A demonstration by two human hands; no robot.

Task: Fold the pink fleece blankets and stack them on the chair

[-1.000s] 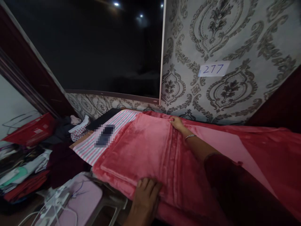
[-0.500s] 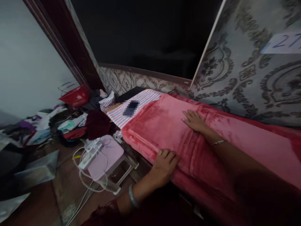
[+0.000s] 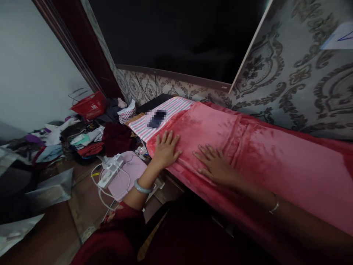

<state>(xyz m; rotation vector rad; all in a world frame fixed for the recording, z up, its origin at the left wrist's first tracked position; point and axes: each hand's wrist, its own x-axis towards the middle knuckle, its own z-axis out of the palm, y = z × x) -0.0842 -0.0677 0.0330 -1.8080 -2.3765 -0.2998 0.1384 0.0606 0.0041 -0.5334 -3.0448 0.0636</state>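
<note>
A pink-red plush blanket (image 3: 275, 162) lies spread along the long surface below the TV, with a ridge of folds across its middle. My left hand (image 3: 166, 149) rests flat on the blanket's near left corner, fingers spread; a pale bangle circles that wrist. Palm down on the blanket, my right hand (image 3: 213, 163) is open too, just right of the left one, with a thin bracelet on its wrist. Beyond my left fingertips, a striped cloth (image 3: 176, 106) pokes out from under the blanket. A dark, partly pixelated phone-like object (image 3: 158, 119) lies on it.
A large dark TV (image 3: 176, 36) hangs on the patterned wall. At left stands a pink stool (image 3: 132, 167) bearing a white power strip (image 3: 111, 173) with trailing cables. Heaped clothes (image 3: 85, 141) and a red basket (image 3: 89, 105) are on the floor behind it.
My left hand has gone from a curled pose at the near edge to lying flat farther left. My right hand has slid nearer and left across the blanket. The fold ridge looks altered.
</note>
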